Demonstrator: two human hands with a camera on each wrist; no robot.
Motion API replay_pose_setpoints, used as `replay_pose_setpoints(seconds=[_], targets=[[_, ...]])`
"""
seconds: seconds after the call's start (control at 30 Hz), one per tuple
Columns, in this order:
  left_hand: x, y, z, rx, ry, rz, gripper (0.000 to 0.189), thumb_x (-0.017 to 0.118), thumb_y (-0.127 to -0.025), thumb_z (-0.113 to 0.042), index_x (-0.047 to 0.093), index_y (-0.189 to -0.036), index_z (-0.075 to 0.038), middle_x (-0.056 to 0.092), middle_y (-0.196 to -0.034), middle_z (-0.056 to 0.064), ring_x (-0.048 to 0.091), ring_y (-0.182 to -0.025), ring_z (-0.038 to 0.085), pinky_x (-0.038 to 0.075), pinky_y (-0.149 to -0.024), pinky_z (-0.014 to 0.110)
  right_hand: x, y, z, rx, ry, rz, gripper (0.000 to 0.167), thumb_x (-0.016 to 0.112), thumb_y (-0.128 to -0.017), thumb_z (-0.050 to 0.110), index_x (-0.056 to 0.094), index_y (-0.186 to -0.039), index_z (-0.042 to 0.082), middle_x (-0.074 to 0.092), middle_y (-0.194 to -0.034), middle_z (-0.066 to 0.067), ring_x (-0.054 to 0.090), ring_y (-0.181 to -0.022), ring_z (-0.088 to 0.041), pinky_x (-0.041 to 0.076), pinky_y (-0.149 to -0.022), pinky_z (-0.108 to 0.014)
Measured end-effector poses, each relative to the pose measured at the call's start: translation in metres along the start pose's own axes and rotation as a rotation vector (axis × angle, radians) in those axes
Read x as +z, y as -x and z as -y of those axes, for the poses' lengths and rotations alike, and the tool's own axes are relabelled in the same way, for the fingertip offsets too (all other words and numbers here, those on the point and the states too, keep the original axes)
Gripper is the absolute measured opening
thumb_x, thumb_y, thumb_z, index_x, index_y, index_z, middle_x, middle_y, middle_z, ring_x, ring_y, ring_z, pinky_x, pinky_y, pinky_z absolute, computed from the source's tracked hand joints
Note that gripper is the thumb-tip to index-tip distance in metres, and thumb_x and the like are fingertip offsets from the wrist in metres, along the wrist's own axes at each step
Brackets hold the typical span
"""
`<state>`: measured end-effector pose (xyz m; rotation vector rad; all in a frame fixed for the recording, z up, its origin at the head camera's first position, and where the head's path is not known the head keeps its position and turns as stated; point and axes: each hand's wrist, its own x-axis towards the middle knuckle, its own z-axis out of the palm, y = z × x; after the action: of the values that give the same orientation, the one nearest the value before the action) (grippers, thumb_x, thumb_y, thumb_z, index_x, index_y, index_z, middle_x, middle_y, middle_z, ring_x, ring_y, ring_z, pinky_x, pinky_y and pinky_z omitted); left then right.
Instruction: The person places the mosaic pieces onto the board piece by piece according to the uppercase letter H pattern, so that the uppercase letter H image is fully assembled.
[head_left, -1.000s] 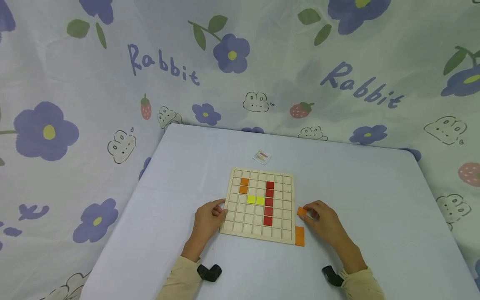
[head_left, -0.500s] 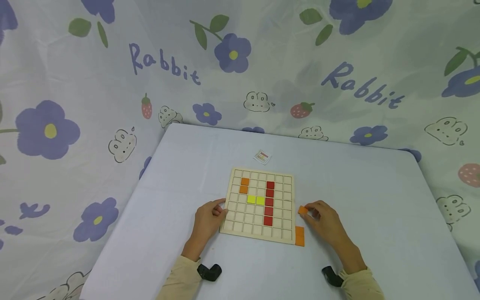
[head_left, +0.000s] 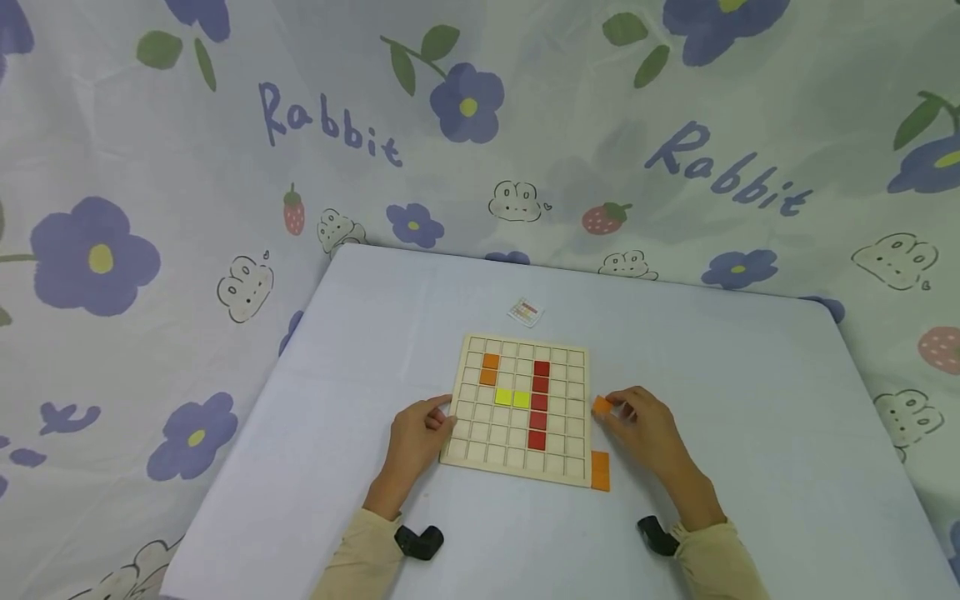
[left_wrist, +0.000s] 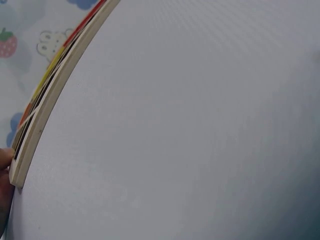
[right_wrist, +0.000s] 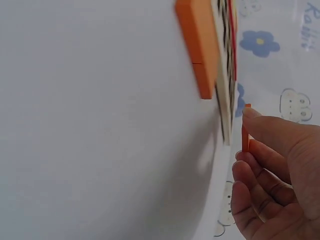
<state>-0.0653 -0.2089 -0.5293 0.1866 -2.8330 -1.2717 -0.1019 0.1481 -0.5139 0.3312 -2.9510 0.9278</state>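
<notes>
A square wooden grid board (head_left: pixel 498 433) lies on the white table. My left hand (head_left: pixel 415 436) holds its left edge, with a fingertip right at the board's corner in the left wrist view. On the grid sit two orange tiles (head_left: pixel 488 377), two yellow tiles (head_left: pixel 512 398) and a column of several red tiles (head_left: pixel 538 402). Thumb and forefinger of my right hand (head_left: pixel 645 429) pinch a small orange tile (head_left: pixel 602 405) close beside the board's right edge. The right wrist view shows that tile (right_wrist: pixel 245 135) edge-on, above the table, with the other fingers curled below it.
More orange tiles (head_left: pixel 601 471) lie in line against the board's lower right corner. Beyond the board is a small printed pattern card (head_left: pixel 527 312). A patterned cloth (head_left: pixel 465 208) hangs behind the table.
My right hand, with the orange tile, has moved a little away from me and toward the board's right edge. The left hand keeps its place on the board.
</notes>
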Motion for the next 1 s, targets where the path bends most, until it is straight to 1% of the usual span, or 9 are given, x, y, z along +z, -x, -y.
replay_pose_setpoints(seconds=[0.2,0.4,0.53,0.7,0.87,1.0], targets=[[0.001,0.001,0.0,-0.006,0.003,0.01,0.033,0.076,-0.089,-0.012,0.073,-0.122,-0.008,0.067,-0.083,0.002,0.058,-0.072,0.006,0.048,-0.065,0.019,-0.005,-0.013,0.009,-0.039,-0.009,-0.016,0.027,0.08,-0.085,0.01,0.072,-0.11,0.004,0.067,-0.099,-0.009,0.059,-0.081,-0.019,0.051,-0.07,-0.028],[0.0,0.0,0.0,0.001,0.006,0.002,0.033,0.076,-0.089,-0.012,0.073,-0.121,-0.008,0.067,-0.082,0.002,0.057,-0.071,0.006,0.049,-0.064,0.019,-0.006,-0.025,0.016,-0.022,-0.002,0.001,0.03,0.079,-0.087,0.017,0.071,-0.114,0.007,0.068,-0.104,-0.007,0.06,-0.086,-0.02,0.052,-0.072,-0.028],[0.0,0.0,0.0,0.004,0.004,0.001,0.033,0.076,-0.089,-0.012,0.073,-0.121,-0.008,0.067,-0.083,0.002,0.057,-0.071,0.006,0.048,-0.064,0.019,-0.002,-0.031,0.023,-0.022,-0.017,0.009,0.032,0.08,-0.087,0.021,0.071,-0.113,0.006,0.069,-0.105,-0.007,0.061,-0.088,-0.02,0.052,-0.073,-0.029],[0.0,-0.001,0.001,0.008,0.002,0.0,0.033,0.076,-0.089,-0.012,0.073,-0.122,-0.008,0.067,-0.083,0.002,0.057,-0.071,0.006,0.048,-0.064,0.019,0.006,-0.036,0.031,-0.029,-0.04,0.025,0.031,0.08,-0.086,0.023,0.071,-0.112,0.008,0.068,-0.105,-0.005,0.061,-0.088,-0.018,0.052,-0.074,-0.029],[-0.001,-0.001,0.0,0.007,0.001,-0.003,0.033,0.076,-0.088,-0.011,0.073,-0.121,-0.008,0.067,-0.082,0.002,0.058,-0.071,0.006,0.048,-0.064,0.019,0.011,-0.043,0.044,-0.062,-0.084,0.057,0.029,0.08,-0.086,0.022,0.072,-0.109,0.008,0.068,-0.104,-0.005,0.06,-0.087,-0.017,0.052,-0.074,-0.029],[0.0,0.0,-0.001,-0.005,0.004,-0.003,0.033,0.077,-0.088,-0.012,0.073,-0.121,-0.008,0.067,-0.083,0.002,0.058,-0.071,0.006,0.049,-0.064,0.019,0.018,-0.049,0.055,-0.083,-0.106,0.102,0.029,0.08,-0.087,0.024,0.073,-0.11,0.008,0.068,-0.103,-0.003,0.058,-0.086,-0.015,0.051,-0.073,-0.027]])
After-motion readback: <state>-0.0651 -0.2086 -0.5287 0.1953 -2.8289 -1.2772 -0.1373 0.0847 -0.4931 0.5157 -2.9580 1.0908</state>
